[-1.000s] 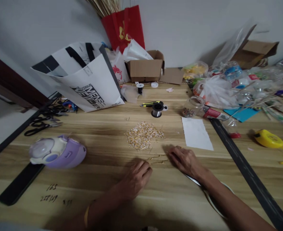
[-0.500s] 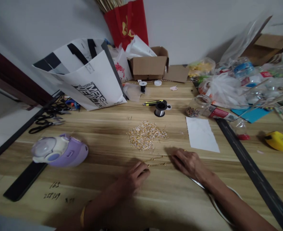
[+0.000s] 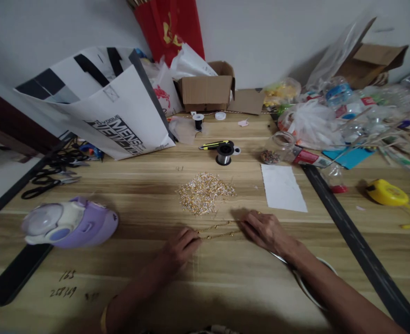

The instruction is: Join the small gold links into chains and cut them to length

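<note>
Head view: both ends of the gold beaded chain (image 3: 221,235) run under the fingers, so end fittings can't be made out; link detail is too small to read. Chain lies low over the wood-grain table (image 3: 149,204), between the hands, as two thin, roughly parallel gold strands with small round beads spaced along them. Left hand (image 3: 182,246): fingers curled and bunched, pinching the left end. Right hand (image 3: 264,229): thumb and fingers pressed together on the right end.

Bead pile (image 3: 205,194), gold and clear, sits just beyond the chain, individual pieces blurred together. Past it: wire spool (image 3: 224,155) standing upright, partly covering the yellow-black utility knife (image 3: 214,145). White paper sheet (image 3: 284,188) beyond the right hand. Right forearm blocks part of a pale curved item (image 3: 311,293); can't tell what it is. Purple bottle (image 3: 88,226) on its side at left, overlapping a black bar (image 3: 16,274). Scissors (image 3: 46,183) heaped behind it, hard to separate. Red bag (image 3: 187,28) cut off at top. Yellow tape measure (image 3: 389,192) far right.
</note>
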Tool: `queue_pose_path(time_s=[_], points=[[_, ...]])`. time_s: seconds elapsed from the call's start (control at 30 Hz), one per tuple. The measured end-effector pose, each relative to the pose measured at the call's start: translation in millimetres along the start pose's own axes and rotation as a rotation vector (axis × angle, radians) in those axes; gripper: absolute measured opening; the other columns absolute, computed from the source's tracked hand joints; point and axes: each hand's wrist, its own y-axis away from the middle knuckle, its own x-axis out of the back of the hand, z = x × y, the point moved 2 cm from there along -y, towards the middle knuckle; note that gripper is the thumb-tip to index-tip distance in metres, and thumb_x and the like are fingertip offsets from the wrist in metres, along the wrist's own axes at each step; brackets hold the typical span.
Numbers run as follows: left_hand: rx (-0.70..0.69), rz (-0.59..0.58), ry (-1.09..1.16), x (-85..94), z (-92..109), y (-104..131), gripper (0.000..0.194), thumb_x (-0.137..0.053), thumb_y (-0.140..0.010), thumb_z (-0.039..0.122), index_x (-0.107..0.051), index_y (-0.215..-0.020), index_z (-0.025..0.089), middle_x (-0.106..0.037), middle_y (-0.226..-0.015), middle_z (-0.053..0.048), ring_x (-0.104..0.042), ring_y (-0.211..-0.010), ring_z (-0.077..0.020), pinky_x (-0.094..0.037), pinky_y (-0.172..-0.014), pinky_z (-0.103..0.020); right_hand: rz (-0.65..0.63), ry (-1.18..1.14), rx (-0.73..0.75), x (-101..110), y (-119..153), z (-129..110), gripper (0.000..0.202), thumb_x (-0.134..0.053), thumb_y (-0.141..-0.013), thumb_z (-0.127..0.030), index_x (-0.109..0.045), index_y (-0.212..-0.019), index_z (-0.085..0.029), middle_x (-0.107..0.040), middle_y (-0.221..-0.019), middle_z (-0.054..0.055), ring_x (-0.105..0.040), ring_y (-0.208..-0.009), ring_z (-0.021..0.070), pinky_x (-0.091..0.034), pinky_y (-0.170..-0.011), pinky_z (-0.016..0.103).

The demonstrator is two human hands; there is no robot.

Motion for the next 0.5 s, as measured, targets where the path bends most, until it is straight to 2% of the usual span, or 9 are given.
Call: queue_pose_path(time_s=[0.1,0.3,0.5], points=[[0.045,-0.036,-0.007,1.7,-3.7,5.6,0.03,-0.038,-0.088,0.008,-0.062,-0.104,0.017,-0.06,-0.092,-0.009,-0.054,-0.088,-0.0195,-0.05,-0.076,-0.033,-0.018,0.047,0.037,-1.1,0.2,-2.5,0.017,-0.039,-0.096,-0.023,-0.053,-0.087,-0.018,-0.059,-0.073,0.004,-0.055,-0.065,0.0149,-0.04,-0.058,0.027],[0.02,0.09,-0.024,7.7,-8.0,12.7,0.026,-0.041,-0.087,0.005,-0.061,-0.1,0.016,-0.061,-0.09,-0.008,-0.053,-0.084,-0.0164,-0.049,-0.077,-0.029,-0.047,0.061,0.105,-2.4,-0.7,-9.3,0.016,-0.038,-0.096,-0.021,-0.053,-0.09,-0.018,-0.059,-0.073,0.004,-0.056,-0.067,0.0157,-0.042,-0.06,0.029],[0.017,0.103,-0.103,19.3,-9.7,19.2,0.023,-0.047,-0.086,0.007,-0.061,-0.101,0.017,-0.062,-0.094,-0.008,-0.056,-0.091,-0.0172,-0.05,-0.083,-0.03,-0.058,0.066,0.143,-2.9,-1.5,-16.0,0.016,-0.037,-0.096,-0.02,-0.052,-0.101,-0.017,-0.061,-0.076,0.004,-0.057,-0.068,0.0159,-0.043,-0.062,0.03]])
